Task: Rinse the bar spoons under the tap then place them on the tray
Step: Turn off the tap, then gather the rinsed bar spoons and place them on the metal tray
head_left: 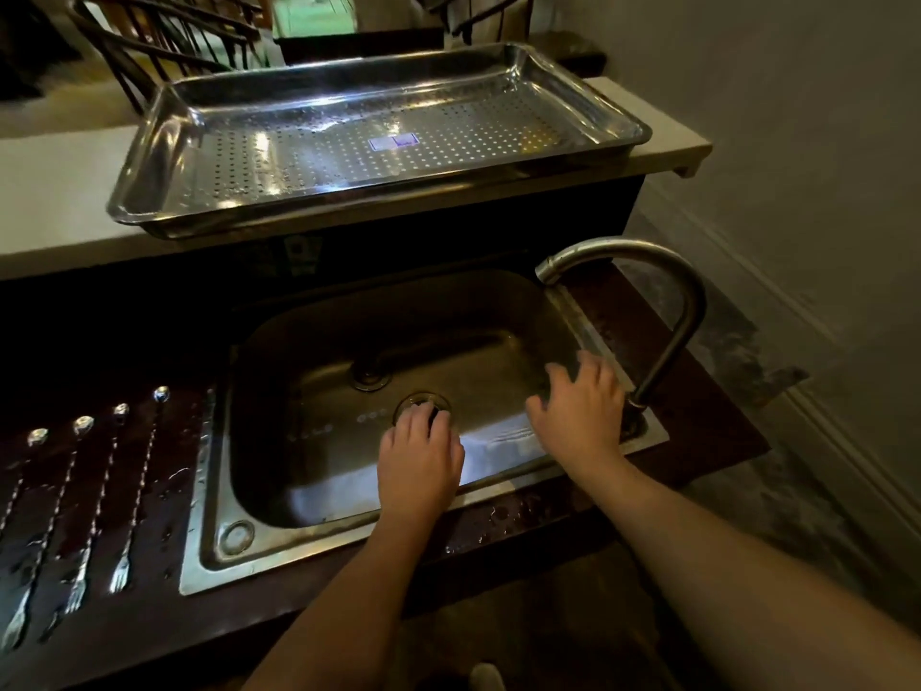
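Observation:
Several twisted-stem bar spoons point(102, 491) with fork ends lie side by side on the dark wet counter left of the sink. A perforated steel tray point(164, 142) rests on the pale ledge behind the sink, with nothing on it. The curved tap point(683, 311) rises at the sink's right edge; no water shows. My left hand point(418, 461) hovers over the sink's front, fingers bent down near the drain, holding nothing. My right hand point(578, 406) is spread, close to the tap's base, holding nothing.
The steel sink point(319, 496) has a round drain point(421, 403) in its middle. Dark wooden chairs point(164, 42) stand behind the ledge. A grey wall and floor lie to the right.

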A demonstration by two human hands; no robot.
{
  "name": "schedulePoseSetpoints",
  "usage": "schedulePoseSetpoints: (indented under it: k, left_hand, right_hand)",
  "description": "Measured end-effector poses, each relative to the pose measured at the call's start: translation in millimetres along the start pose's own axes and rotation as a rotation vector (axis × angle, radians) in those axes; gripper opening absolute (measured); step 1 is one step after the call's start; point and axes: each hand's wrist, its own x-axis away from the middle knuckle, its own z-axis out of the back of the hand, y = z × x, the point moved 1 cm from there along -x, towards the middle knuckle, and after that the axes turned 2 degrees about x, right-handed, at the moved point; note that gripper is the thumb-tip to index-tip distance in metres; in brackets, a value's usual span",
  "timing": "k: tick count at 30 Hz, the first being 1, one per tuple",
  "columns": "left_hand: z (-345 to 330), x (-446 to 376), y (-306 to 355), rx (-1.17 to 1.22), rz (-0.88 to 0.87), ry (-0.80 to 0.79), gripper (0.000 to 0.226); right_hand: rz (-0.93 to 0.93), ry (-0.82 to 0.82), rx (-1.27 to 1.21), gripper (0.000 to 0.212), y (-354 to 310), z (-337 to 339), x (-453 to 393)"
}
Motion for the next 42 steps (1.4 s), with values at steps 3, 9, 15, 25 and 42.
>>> schedulePoseSetpoints:
  k: [3,9,15,25,42]
  left_hand:
    - [19,-7,-15,-0.036,-0.009,0.035,0.024]
    - [65,-18,-74,-0.148,0.09,0.136,0.034]
    - [102,-3,-148,-0.19,0.216,0.199,0.035]
    - [149,29,-293,-0.206,0.388,0.183,0.036]
    - [161,81,-421,0.183,1.019,-0.261,0.055]
  right_hand:
    - [0.062,0.014,0.009,0.05,-22,-1,-1]
    - [0.209,0.025,-0.05,0.051,-82,-1,-1]
    - [0.313,0.028,-0.062,0.05,-159,0,5]
    - [0.422,-0.046,-0.067,0.053,-308,-12,36]
    - [0.232,-0.393,-0.323,0.056,-440,-61,89]
